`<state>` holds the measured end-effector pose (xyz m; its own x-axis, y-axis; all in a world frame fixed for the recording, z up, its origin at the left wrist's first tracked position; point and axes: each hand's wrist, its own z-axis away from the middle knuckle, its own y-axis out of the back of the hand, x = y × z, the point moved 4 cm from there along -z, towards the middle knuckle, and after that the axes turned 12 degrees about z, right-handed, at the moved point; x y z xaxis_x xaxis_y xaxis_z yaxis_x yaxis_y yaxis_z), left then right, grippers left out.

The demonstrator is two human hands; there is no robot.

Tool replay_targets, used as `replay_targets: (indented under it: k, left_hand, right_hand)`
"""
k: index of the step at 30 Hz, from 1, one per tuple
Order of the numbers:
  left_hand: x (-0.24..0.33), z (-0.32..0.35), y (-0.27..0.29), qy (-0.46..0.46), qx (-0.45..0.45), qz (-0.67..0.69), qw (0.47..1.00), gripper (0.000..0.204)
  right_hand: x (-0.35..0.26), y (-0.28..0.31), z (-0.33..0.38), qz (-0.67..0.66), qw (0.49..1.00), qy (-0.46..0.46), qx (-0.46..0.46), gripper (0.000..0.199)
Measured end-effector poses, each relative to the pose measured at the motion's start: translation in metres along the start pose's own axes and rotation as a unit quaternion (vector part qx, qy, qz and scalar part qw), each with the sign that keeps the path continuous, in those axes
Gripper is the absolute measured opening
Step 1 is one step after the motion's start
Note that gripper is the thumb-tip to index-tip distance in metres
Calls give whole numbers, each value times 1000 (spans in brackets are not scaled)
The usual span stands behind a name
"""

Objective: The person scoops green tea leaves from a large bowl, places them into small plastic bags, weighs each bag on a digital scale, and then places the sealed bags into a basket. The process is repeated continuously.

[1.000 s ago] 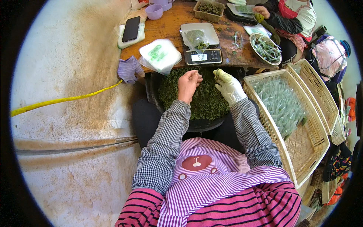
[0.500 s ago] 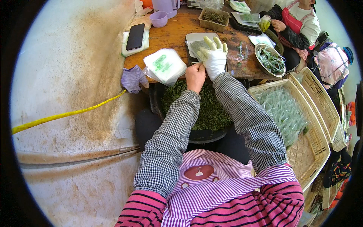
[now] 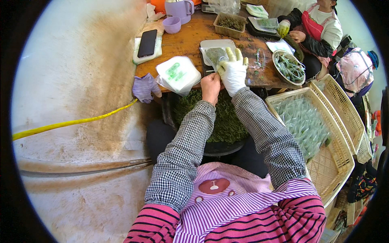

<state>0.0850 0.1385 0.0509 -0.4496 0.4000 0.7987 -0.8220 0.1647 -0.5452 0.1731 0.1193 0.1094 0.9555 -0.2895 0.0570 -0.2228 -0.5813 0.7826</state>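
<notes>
A clear plastic bag (image 3: 216, 54) with dark green leafy bits in it lies tilted over a white scale tray (image 3: 229, 42). Bare, my left hand (image 3: 210, 88) is closed in a pinch at the near end of this bag. My right hand (image 3: 234, 73), in a white glove with yellowish fingertips, pinches the same end beside it, its other fingers stretched upward. Fingers partly hide the bag's near edge. Below both wrists a dark tub (image 3: 221, 150) holds a heap of small green leaves (image 3: 227, 121).
Left of the hands lies a stack of flat printed bags (image 3: 177, 73), with a purple glove (image 3: 144, 88) and a phone (image 3: 147, 43) beyond. At right stand a bowl of green strips (image 3: 303, 69) and a crate (image 3: 344, 164) with filled bags. A co-worker (image 3: 320, 32) sits far right.
The filled bag has lifted and tilted up from the tray toward my hands. My right hand has shifted slightly right and down; its fingers are closer together.
</notes>
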Motion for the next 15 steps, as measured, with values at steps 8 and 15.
replay_targets:
  k: [8, 15]
  left_hand:
    - [-21, 62, 49, 86, -86, -186, 975, 31]
    - [-96, 134, 113, 219, -107, -258, 935, 28]
  right_hand:
    - [33, 39, 118, -199, 979, -22, -34, 22]
    - [6, -57, 229, 208, 737, 316, -560, 34]
